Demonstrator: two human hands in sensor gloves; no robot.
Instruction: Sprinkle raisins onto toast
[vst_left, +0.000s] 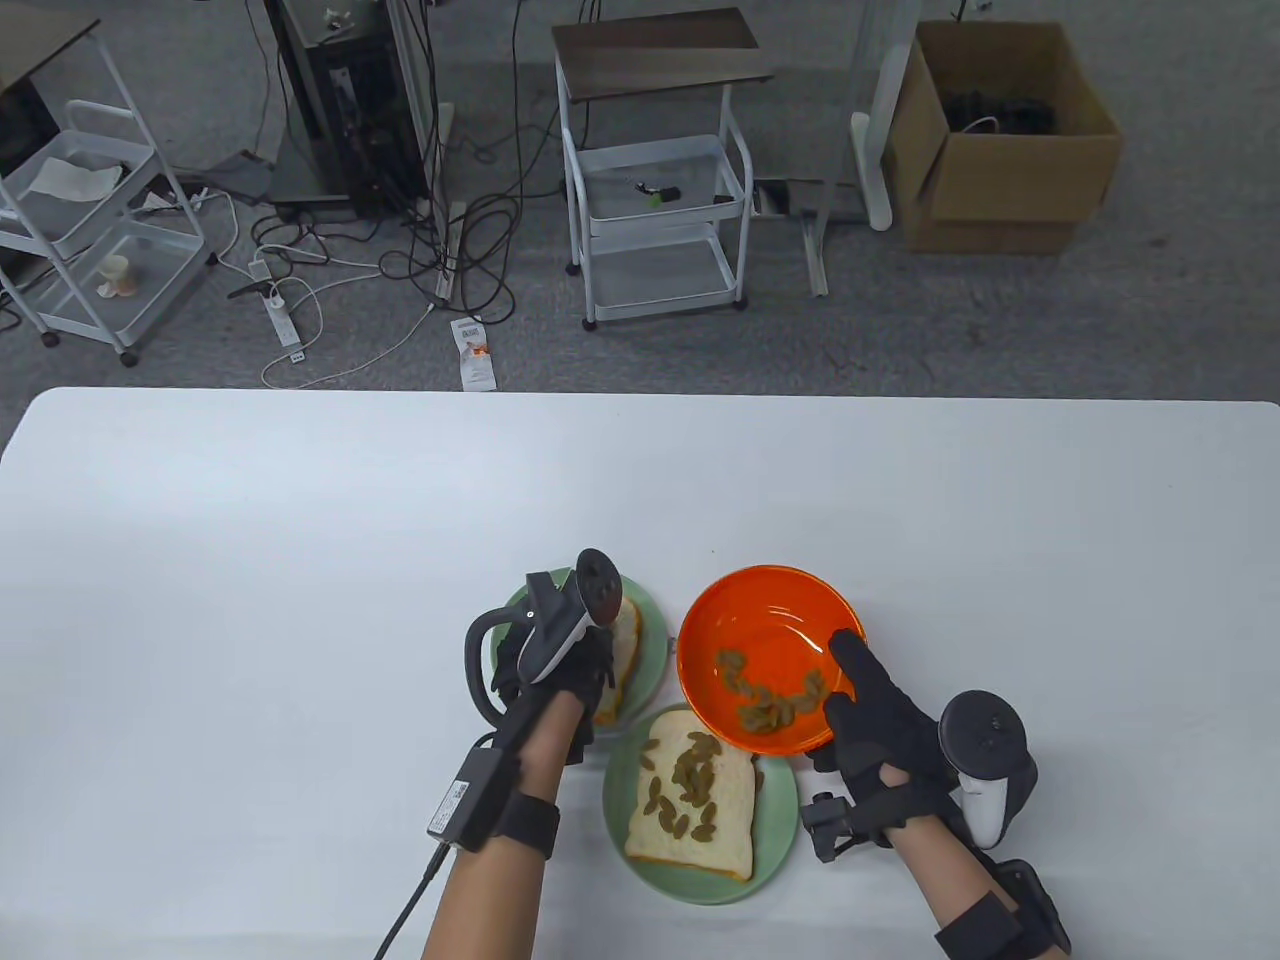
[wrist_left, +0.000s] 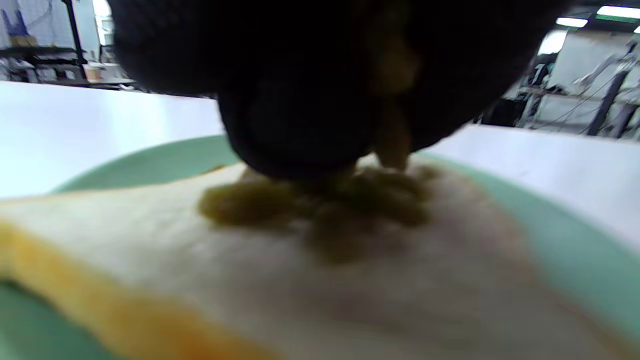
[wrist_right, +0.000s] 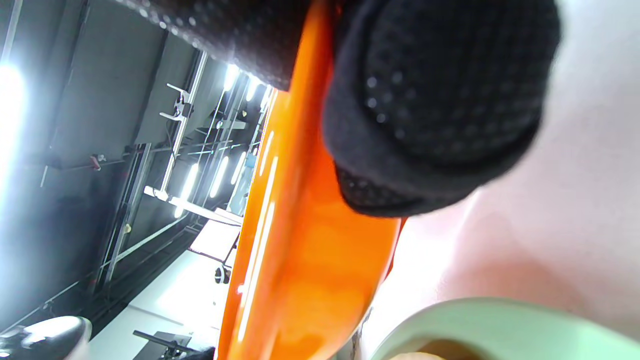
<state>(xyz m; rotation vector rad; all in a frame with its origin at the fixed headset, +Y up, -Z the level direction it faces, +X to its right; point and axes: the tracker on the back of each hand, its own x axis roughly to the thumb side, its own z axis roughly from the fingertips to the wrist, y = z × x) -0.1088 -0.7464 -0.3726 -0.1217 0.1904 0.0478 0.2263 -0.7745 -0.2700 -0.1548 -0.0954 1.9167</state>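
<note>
Fingers (wrist_left: 300, 115) of left hand (vst_left: 553, 665) bunched over far toast (wrist_left: 350, 280), left of centre, loose raisins (wrist_left: 320, 205) beneath; whether any are pinched, cannot tell; right hand (vst_left: 880, 735) grips tilted orange bowl (vst_left: 770, 620) by its lower-right rim; raisins look light, soft, sticky; best pinched in small clusters.

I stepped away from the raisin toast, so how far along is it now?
Done: the near toast carries scattered raisins. In hand: the left hand is dropping raisins onto the far toast, where a small clump lies, while the right hand grips the tilted orange bowl. Left: spreading more there; some remain in the bowl.
</note>
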